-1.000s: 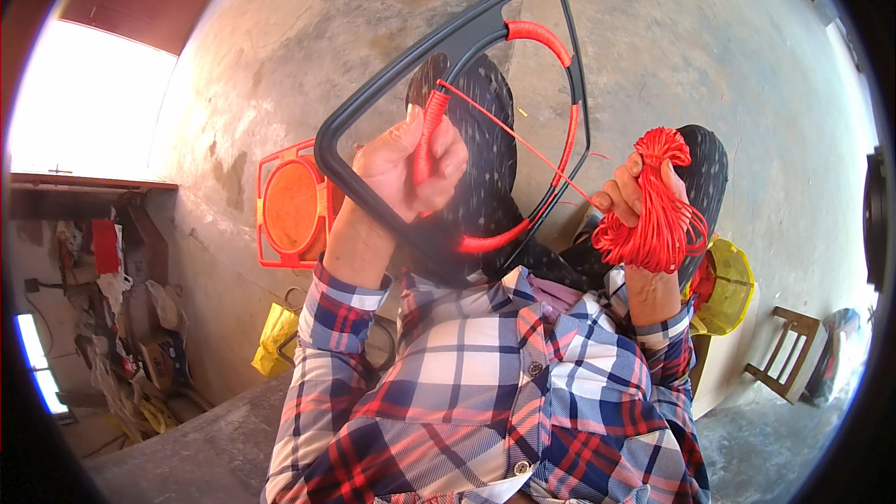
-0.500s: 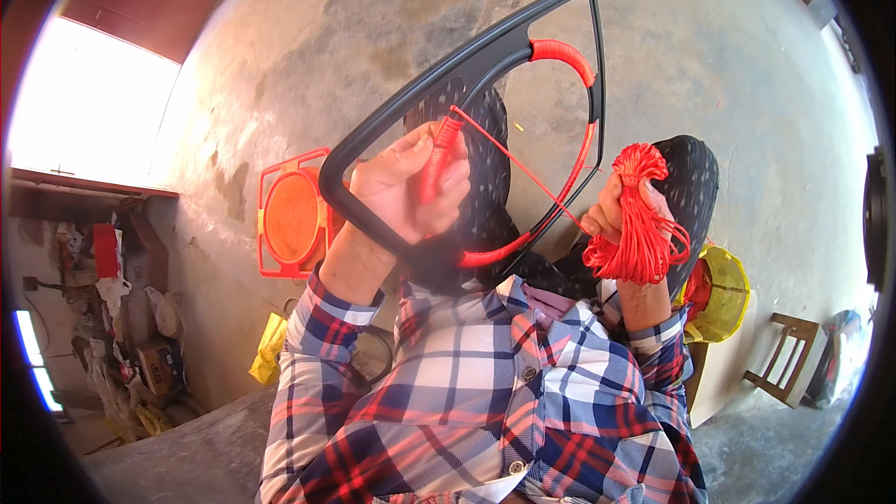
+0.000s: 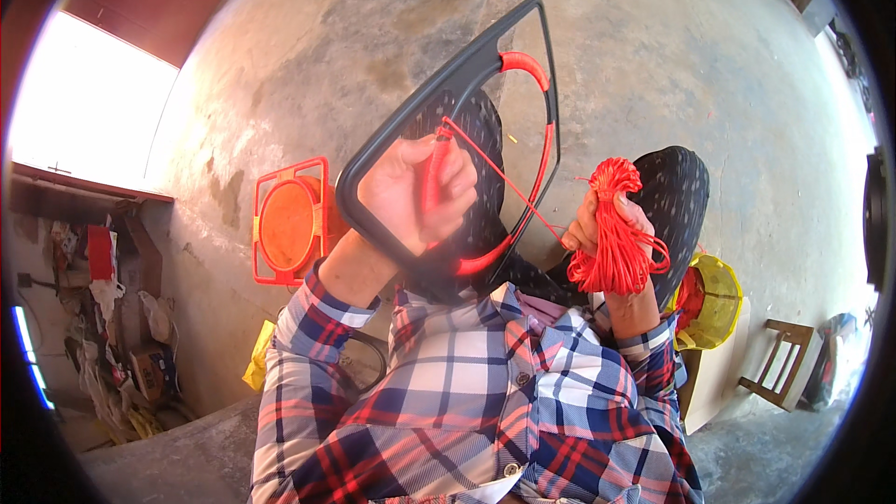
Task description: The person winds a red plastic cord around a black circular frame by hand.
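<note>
Left hand [image 3: 411, 191] was clenched around the near side of a dark grey frame [image 3: 439, 98], a rounded triangular loop held up over the knees, its narrow end pointing away from the body. A curved inner rib of the frame was partly wrapped in red cord [image 3: 546, 145], and the wrapping ran down under the left hand's fingers [image 3: 457, 189]. From there a single taut strand crossed the opening of the frame to the right hand [image 3: 602, 229]. Right hand was closed in a grasp on a bundle of red cord [image 3: 616, 238], gathered in long loops that stood above the fist and hung below it. Bundle sat just right of the frame, apart from it except for the strand. Both sleeves were plaid, red, blue and white. Behind, on the concrete floor [image 3: 653, 47], lay an orange square stool [image 3: 291, 221] near the left forearm, a yellow object [image 3: 719, 303] beside the right knee, and a wooden chair [image 3: 779, 359] further right.
</note>
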Demonstrator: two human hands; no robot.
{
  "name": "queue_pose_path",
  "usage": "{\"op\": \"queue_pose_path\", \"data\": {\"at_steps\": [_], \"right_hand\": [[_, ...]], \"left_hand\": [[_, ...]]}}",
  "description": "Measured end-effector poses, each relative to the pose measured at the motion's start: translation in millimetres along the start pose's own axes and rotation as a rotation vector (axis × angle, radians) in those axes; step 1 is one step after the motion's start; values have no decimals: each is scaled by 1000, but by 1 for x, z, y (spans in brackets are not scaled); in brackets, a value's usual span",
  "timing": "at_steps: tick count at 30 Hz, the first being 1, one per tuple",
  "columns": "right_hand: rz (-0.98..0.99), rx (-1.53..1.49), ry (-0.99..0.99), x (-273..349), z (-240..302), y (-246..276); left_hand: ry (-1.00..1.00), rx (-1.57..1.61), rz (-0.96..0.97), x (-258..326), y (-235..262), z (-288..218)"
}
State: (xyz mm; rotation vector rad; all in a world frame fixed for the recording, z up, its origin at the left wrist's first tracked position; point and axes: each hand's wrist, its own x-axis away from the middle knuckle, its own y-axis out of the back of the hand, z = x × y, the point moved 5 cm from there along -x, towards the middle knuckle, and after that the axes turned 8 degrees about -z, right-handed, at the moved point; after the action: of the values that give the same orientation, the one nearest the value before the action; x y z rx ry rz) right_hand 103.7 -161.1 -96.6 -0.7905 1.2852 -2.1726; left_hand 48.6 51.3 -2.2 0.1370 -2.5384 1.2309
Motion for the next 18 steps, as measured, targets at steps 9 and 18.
{"op": "queue_pose_path", "data": {"at_steps": [9,18], "right_hand": [[94,24,-58,5,-5,-7],[-59,62,14,4,0,0]], "left_hand": [[12,-317,-86,-2,3,-15],[36,-138,-199,-9,14,-6]]}}
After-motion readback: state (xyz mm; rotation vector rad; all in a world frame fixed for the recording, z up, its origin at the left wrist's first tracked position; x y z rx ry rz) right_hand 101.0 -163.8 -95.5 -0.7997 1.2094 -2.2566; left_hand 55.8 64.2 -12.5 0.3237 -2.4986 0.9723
